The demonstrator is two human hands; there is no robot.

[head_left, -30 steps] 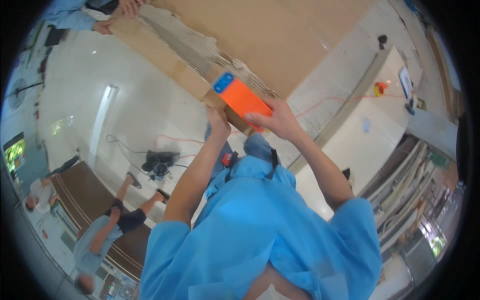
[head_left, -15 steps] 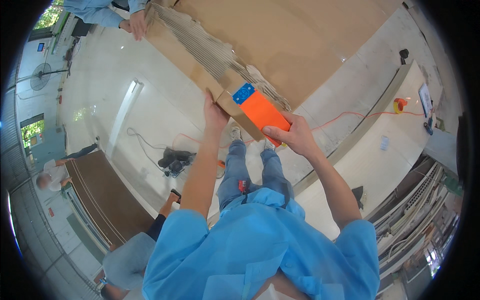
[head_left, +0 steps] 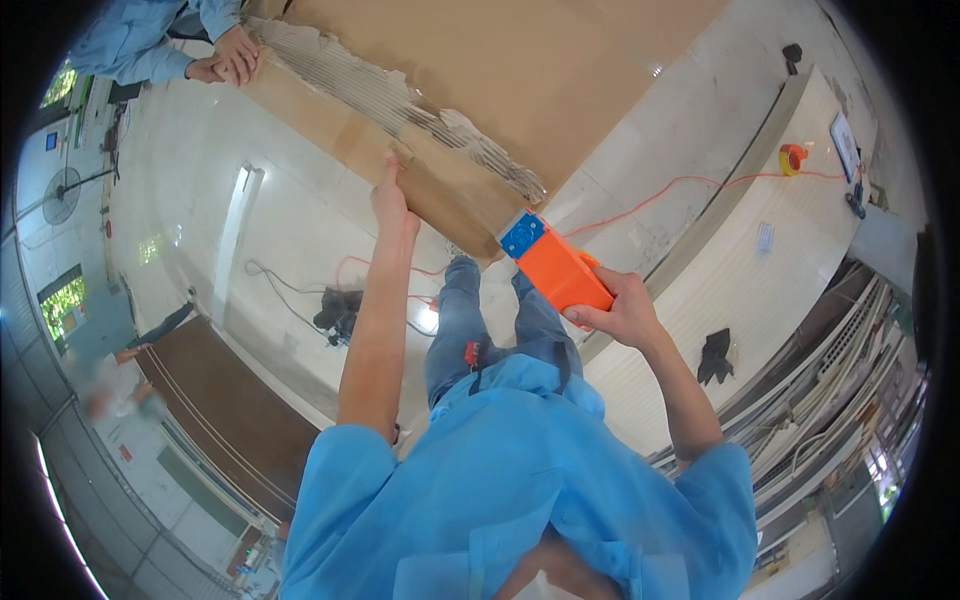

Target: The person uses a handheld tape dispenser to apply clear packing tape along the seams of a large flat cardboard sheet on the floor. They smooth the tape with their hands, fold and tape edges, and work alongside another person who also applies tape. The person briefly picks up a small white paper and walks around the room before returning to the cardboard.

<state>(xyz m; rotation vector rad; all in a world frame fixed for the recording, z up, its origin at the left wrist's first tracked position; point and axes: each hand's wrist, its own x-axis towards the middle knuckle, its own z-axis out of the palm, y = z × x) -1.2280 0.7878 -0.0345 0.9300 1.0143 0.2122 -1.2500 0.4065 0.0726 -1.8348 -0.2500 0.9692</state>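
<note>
Cardboard (head_left: 560, 80) spreads broad, flat and brown across the far side, a torn band (head_left: 370, 80) of rough grey-brown ridges separating its main sheet from a smooth strip (head_left: 320, 115) along the near edge. Smooth, bright orange and boxy, a handheld tool (head_left: 565, 275) with a flat blue end sits at the strip's right end; whether they touch cannot be told. Beneath is a pale, glossy floor (head_left: 310, 220) crossed by an orange cord (head_left: 640, 205). To the right, a long cream counter (head_left: 800, 230) carries an orange roll (head_left: 787, 160) and a limp black glove (head_left: 716, 355); a fan (head_left: 62, 197) stands far left. The person's right hand (head_left: 625, 310) is clamped around the tool's near end. The left hand (head_left: 393, 205) meets the strip's near edge, one finger extended; its grip cannot be told. A co-worker's hands (head_left: 236, 58) rest together on the strip's far left end.
</note>
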